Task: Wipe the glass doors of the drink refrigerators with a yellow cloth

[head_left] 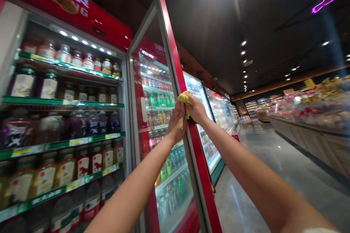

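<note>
A glass fridge door [202,174] with a red outer edge stands swung out in front of me. My right hand [196,108] is closed around a yellow cloth [185,98] and presses it to the red edge, about halfway up. Part of the cloth is hidden by the fingers. On the inner side of the same frame, my left hand [177,121] rests with its fingers stretched out, close beside the cloth. Both arms reach forward from below.
To the left, the opened drinks fridge [63,102] has shelves of bottles and jars. More lit coolers [201,93] line the wall behind the door. At right, a wood-sided display counter [308,131] holds packaged goods beside the grey shiny floor [254,189].
</note>
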A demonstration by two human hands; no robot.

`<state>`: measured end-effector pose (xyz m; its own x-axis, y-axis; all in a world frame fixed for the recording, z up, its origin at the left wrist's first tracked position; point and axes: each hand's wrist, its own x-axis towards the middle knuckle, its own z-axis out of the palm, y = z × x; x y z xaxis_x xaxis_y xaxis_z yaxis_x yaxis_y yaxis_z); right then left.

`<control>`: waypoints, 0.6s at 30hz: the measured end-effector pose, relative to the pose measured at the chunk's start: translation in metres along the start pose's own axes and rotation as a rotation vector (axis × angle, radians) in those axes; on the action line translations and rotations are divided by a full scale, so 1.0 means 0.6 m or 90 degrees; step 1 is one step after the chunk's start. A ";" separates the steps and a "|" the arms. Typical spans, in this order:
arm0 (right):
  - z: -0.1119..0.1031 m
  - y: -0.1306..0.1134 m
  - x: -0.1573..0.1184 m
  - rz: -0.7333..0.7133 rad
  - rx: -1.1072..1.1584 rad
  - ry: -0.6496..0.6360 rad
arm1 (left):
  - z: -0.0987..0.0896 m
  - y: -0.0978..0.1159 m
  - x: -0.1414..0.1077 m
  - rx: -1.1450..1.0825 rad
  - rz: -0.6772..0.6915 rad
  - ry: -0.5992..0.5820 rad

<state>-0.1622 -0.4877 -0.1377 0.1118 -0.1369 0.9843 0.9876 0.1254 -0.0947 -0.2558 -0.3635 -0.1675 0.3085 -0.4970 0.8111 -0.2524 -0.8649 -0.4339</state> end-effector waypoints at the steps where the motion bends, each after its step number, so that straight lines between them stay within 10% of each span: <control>1: 0.004 -0.004 0.031 -0.013 -0.007 -0.011 | -0.007 -0.002 0.010 -0.005 -0.006 0.016; 7: 0.011 -0.010 0.103 -0.073 0.008 -0.048 | -0.017 0.005 0.016 -0.023 -0.004 0.068; 18: -0.049 0.007 -0.155 -0.075 0.083 -0.173 | 0.013 0.051 -0.084 -0.073 0.006 0.021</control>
<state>-0.1655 -0.5033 -0.2341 -0.0536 0.1079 0.9927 0.9677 0.2510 0.0249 -0.2718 -0.3655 -0.2247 0.2754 -0.5013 0.8203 -0.3596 -0.8451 -0.3957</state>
